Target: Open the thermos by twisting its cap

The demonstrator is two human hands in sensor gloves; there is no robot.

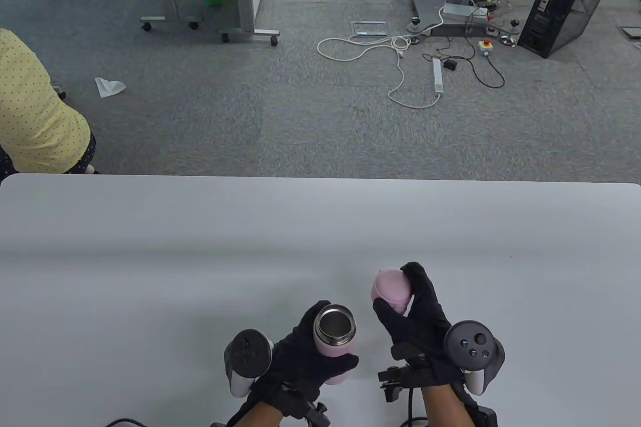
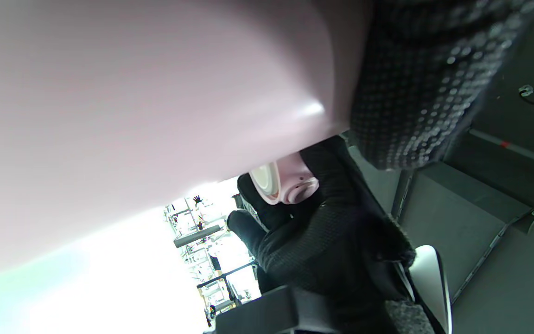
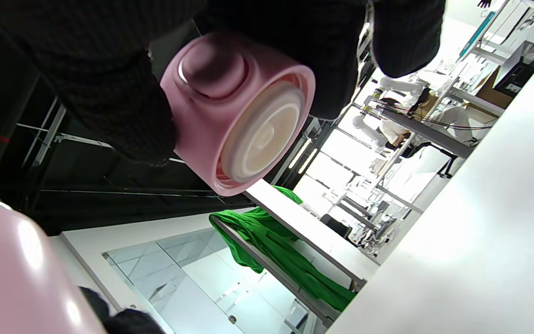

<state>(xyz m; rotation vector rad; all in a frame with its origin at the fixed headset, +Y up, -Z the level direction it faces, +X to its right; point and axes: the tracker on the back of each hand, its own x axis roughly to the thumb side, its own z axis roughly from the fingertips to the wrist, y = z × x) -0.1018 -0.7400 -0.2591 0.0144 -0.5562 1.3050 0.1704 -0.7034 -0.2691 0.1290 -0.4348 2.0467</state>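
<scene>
My left hand (image 1: 320,354) grips the pink thermos (image 1: 334,342) around its body, near the table's front edge. The thermos stands open, its steel mouth (image 1: 334,323) bare. Its pink body (image 2: 132,106) fills the left wrist view and shows at the lower left of the right wrist view (image 3: 12,273). My right hand (image 1: 408,307) holds the pink cap (image 1: 391,289), off the thermos, up and to the right of it. The cap's white inner side (image 3: 262,134) faces the right wrist camera. The cap also shows small in the left wrist view (image 2: 283,185).
The white table (image 1: 200,247) spreads ahead and to both sides of my hands. Beyond its far edge lie grey carpet, cables (image 1: 400,56), a computer tower (image 1: 568,4), and a person in a yellow top (image 1: 35,111) at the left.
</scene>
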